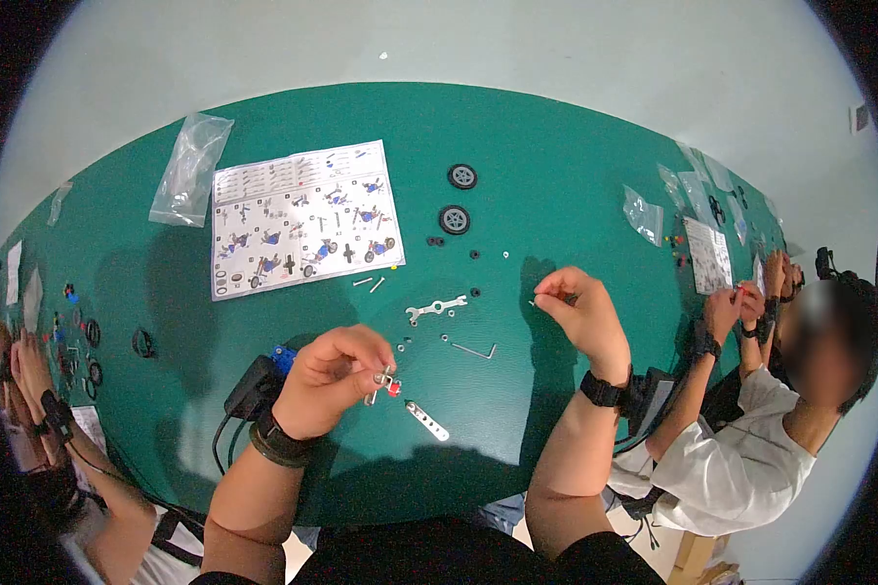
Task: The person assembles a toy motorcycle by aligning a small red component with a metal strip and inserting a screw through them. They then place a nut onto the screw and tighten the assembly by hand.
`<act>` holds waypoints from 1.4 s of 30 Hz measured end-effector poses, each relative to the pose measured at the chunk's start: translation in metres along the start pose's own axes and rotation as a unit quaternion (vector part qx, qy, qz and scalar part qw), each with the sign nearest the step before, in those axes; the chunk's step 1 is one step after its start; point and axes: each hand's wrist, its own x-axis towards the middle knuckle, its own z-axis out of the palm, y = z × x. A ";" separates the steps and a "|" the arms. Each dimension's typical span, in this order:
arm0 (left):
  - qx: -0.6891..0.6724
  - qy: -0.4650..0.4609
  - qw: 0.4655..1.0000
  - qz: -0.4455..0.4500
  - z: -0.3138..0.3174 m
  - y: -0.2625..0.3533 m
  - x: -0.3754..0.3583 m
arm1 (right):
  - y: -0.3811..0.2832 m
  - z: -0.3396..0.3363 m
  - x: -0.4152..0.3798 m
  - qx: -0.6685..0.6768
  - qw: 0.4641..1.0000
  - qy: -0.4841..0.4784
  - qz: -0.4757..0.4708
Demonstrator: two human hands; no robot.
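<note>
Between the thumb and fingers of my left hand (334, 378) is a small metal assembly (388, 382) with a red part. Just right of it, a perforated metal strip (427, 421) lies on the green table. My right hand (578, 307) is raised over the table, thumb and index finger pinched on a tiny light-coloured piece (533, 303). Between the hands lie a flat metal wrench (437, 310), a hex key (476, 350) and small nuts (401, 347). Two screws (377, 285) rest above my left hand.
An instruction sheet (307, 219) lies at upper left beside a plastic bag (193, 168). Two black wheels (454, 219) stand out at the centre back of the table (556, 156). A blue part (283, 359) is by my left wrist. Co-workers' hands (737, 310) are at both sides.
</note>
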 end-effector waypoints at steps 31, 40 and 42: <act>-0.020 -0.034 0.999 -0.031 0.003 0.004 -0.002 | -0.007 0.052 0.034 -0.057 0.976 0.169 -0.123; -0.006 -0.024 1.000 -0.013 0.000 0.003 -0.001 | -0.083 0.095 -0.022 0.437 0.873 -0.194 -0.094; -0.023 -0.009 0.999 -0.026 -0.001 0.002 -0.001 | -0.085 0.103 -0.023 0.457 0.859 -0.206 -0.102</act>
